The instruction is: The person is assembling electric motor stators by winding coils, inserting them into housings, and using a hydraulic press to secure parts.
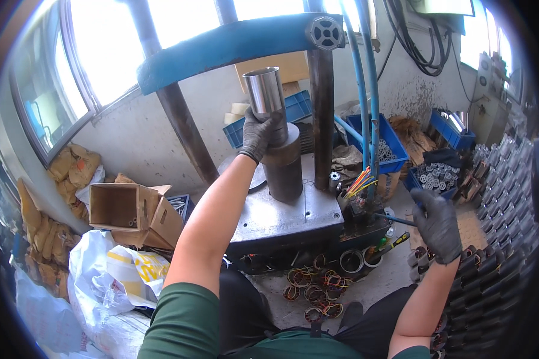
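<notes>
My left hand (259, 133), in a dark grey glove, is wrapped round the lower part of a shiny metal sleeve (266, 93). This open-topped sleeve stands upright over a thick steel cylinder (283, 170) on the press table (263, 218). The hand hides where the two meet. To the right, my right hand (438, 230), also gloved, has its fingers curled at the end of a thin dark lever (398, 219). That lever runs left to a small valve block (360, 209) beside the press table.
A blue press beam (233, 48) spans overhead between steel columns (322, 119). Stacked metal housings (503, 203) line the right side. Wire-wound stators (314, 293) lie on the floor near my feet. Blue bins (391, 163) stand behind; a cardboard box (117, 206) and white bags (96, 281) are left.
</notes>
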Available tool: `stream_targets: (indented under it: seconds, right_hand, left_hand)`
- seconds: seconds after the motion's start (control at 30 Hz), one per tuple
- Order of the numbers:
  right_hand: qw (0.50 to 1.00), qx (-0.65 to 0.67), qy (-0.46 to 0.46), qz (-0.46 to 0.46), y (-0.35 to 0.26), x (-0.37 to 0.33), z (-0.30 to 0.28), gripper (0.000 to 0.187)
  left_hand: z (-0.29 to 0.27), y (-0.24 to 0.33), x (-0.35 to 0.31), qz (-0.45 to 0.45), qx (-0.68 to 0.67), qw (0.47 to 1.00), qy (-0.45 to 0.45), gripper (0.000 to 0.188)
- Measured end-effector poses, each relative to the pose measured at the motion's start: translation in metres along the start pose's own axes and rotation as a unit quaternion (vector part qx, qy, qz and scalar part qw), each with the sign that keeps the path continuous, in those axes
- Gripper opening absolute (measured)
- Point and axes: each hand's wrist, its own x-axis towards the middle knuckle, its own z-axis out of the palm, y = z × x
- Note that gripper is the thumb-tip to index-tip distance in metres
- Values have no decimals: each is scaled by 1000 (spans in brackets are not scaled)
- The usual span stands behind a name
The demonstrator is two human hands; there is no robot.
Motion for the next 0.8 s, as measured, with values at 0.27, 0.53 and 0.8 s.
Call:
stream_targets:
  seconds: [0.27, 0.53, 0.8]
  right_hand:
    - [939, -137, -313, -26, 4, -95, -10, 26]
    - [914, -164, -367, -50, 1, -129, 1, 19]
    - [934, -133, -331, -28, 0, -127, 4, 18]
  left_hand:
    - [2, 6, 4, -67, -134, 987, -51, 80]
    - [-6, 23, -8, -37, -26, 998, -40, 88]
    - [-14, 31, -13, -39, 39, 998, -28, 90]
